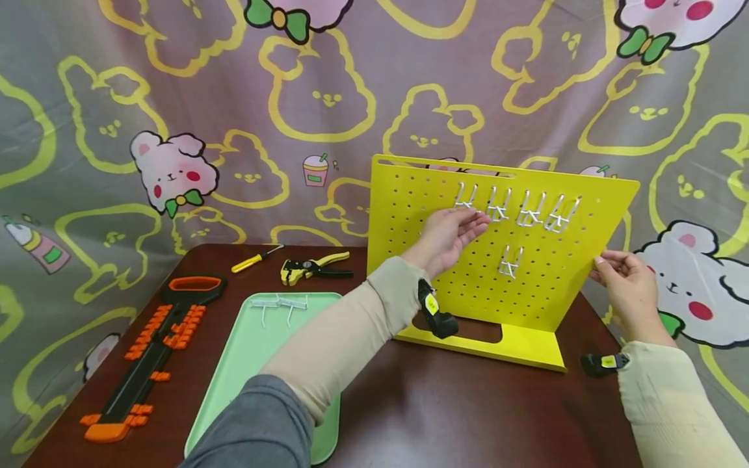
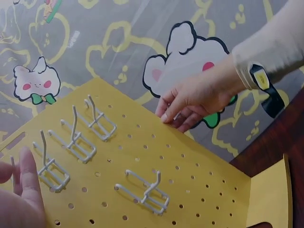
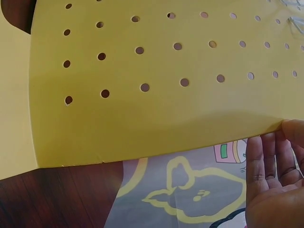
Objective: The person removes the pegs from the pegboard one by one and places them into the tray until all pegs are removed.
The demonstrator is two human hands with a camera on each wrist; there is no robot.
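Note:
A yellow pegboard [image 1: 404, 227] stands upright on its foot at the right. My left hand [image 1: 447, 237] is in front of it, fingers nearly straight, overlapping the leftmost white wire hook [image 1: 465, 195] of the upper row. In the left wrist view a prong of that hook shows between the fingers [image 2: 29, 175]. Three more hooks hang to the right in this row, among them a wire hook [image 2: 78, 145], and a single hook [image 1: 511, 262] hangs lower down. My right hand [image 1: 632, 292] pinches the board's right edge, thumb in front and fingers behind.
Left of the board, a green tray [image 1: 234, 383] bears loose wire hooks [image 1: 281, 304] under my left forearm. Wire strippers [image 1: 316, 268] and a yellow screwdriver [image 1: 256, 260] lie behind it. A black-and-orange rack [image 1: 152, 354] lies at the table's left. A patterned curtain [image 1: 351, 78] hangs behind.

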